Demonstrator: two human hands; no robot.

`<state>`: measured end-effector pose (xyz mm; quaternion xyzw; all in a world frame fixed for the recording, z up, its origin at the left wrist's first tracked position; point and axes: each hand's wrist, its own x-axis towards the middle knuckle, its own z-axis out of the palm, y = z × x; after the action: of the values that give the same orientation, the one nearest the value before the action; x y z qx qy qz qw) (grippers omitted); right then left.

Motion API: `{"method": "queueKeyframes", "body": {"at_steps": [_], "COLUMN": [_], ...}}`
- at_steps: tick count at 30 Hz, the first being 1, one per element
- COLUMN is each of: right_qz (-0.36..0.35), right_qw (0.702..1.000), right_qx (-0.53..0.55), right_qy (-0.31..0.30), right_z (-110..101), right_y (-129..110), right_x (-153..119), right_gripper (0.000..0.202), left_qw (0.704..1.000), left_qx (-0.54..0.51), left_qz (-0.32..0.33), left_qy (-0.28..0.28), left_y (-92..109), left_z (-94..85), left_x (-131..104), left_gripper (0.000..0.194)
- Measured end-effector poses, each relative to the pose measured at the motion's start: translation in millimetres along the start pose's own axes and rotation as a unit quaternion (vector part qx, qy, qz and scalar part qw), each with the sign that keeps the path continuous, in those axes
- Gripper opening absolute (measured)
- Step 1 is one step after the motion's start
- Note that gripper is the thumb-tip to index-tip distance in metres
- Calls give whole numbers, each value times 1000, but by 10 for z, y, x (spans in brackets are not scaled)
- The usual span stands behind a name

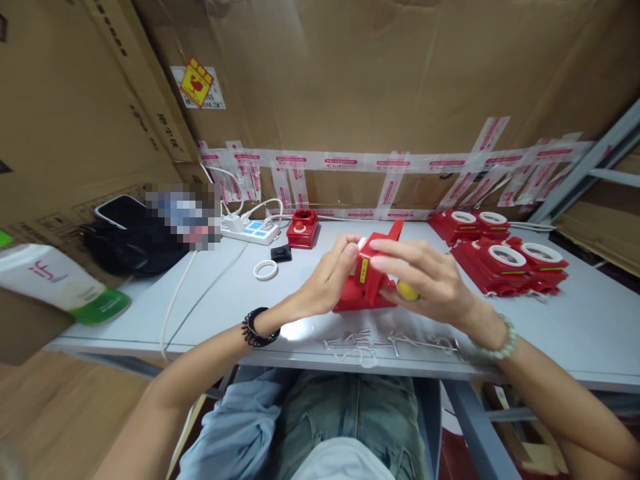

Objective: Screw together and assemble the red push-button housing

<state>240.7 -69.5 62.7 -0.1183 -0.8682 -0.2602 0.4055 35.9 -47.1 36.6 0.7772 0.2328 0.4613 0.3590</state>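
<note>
1. Brown cardboard sheets [400,73] form the back wall, joined low down by strips of printed white-and-red tape [360,161].
2. The pale grey tabletop [590,320] runs across the view, with the person's lap in denim below its near edge.
3. A black bag [130,247] lies at the far left of the tabletop with a dark phone [120,210] on top; a white and green packet [60,283] lies just nearer the left edge.
4. A stack of red housings [500,263] with white rings in their openings sits at the far right, well apart from the hands.
5. The red plastic housing [373,273] is held up just above the tabletop's middle, between both hands, tilted, with a small yellow label facing the camera.
6. The left hand [327,280], a black band on its wrist, grips the housing's left side with thumb and fingertips closed on it.
7. The right hand [425,280], a pale bead bracelet on its wrist, wraps over the housing's right side, fingers laid across the front; a yellow rounded piece [407,291] shows beneath those fingers, and whether it belongs to a tool I cannot tell.
8. A white power strip [250,231] with plugged cables lies at the back, a small red box [303,228] just beside it.
9. A loose white ring [265,269] and a small black part [281,253] lie near each other, left of the hands.
10. Thin metal screws [390,343] are scattered along the near edge, below the hands.
</note>
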Motion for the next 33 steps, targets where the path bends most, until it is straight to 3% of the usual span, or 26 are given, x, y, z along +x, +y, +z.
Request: {"method": "queueKeyframes", "body": {"at_steps": [3, 6, 8, 12, 15, 18, 22, 26, 29, 31, 33], "right_qz": [-46, -25, 16, 116, 170, 176, 132, 32, -16, -8, 21], "right_qw": [997, 997, 999, 990, 980, 979, 989, 999, 998, 999, 1000], "right_qx": [-47, -41, 6, 70, 87, 94, 70, 2, -46, -32, 6], "right_qy": [-45, -55, -29, 26, 49, 48, 21, -14, -33, -31, -19], "right_z": [27, 41, 34, 3, 3, 30, 69, 102, 129, 138, 138], "right_y": [-30, -40, -29, 2, 5, 10, 31, 26, 9, 7, 15], "right_x": [-7, 0, 9, -3, -24, -30, -34, -44, -42, -34, -29], "right_gripper": [40, 42, 49, 80, 90, 87, 73, 49, 44, 46, 52], "left_qw": [998, 997, 996, 965, 945, 945, 956, 991, 998, 997, 996], "left_qx": [10, 61, 88, 121, 145, 171, 184, 99, 64, 70, 88], "left_qz": [-59, -54, 7, 233, 294, 276, 222, 79, -23, -44, -5], "left_qy": [-33, -17, 12, 18, 20, 40, 56, 40, 10, -10, -29], "left_y": [-2, -32, -50, -66, -60, -49, -40, -12, 11, 8, -9], "left_z": [-50, -89, -100, -107, -108, -98, -75, -89, -138, -177, -213], "left_x": [22, 23, 11, -4, -1, -3, -15, -8, 3, 4, 1], "left_gripper": [56, 55, 47, 41, 43, 40, 32, 31, 36, 39, 42]}}
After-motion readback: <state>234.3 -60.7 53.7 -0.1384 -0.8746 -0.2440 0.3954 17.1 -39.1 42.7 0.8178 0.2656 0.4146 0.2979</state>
